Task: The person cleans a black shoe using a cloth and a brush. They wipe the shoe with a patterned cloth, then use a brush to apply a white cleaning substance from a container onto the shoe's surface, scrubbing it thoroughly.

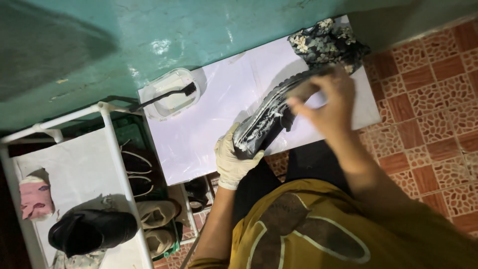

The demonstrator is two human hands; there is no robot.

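Note:
My left hand (233, 158), in a pale rubber glove, grips one end of a black shoe (269, 117) turned sole up over a white board (199, 134). The sole is covered in white foam. My bare right hand (326, 102) is blurred over the other end of the sole and holds a brownish brush (301, 90) against it. A black toothbrush (164, 96) lies across a clear plastic tub (172, 94) at the board's far left corner.
A dark floral cloth (326, 42) lies at the board's far right corner. A white shoe rack (107, 149) stands on the left with a black shoe (92, 230), a pink item (35, 198) and tan shoes (158, 224). Green wall ahead, red tiled floor (428, 99) on the right.

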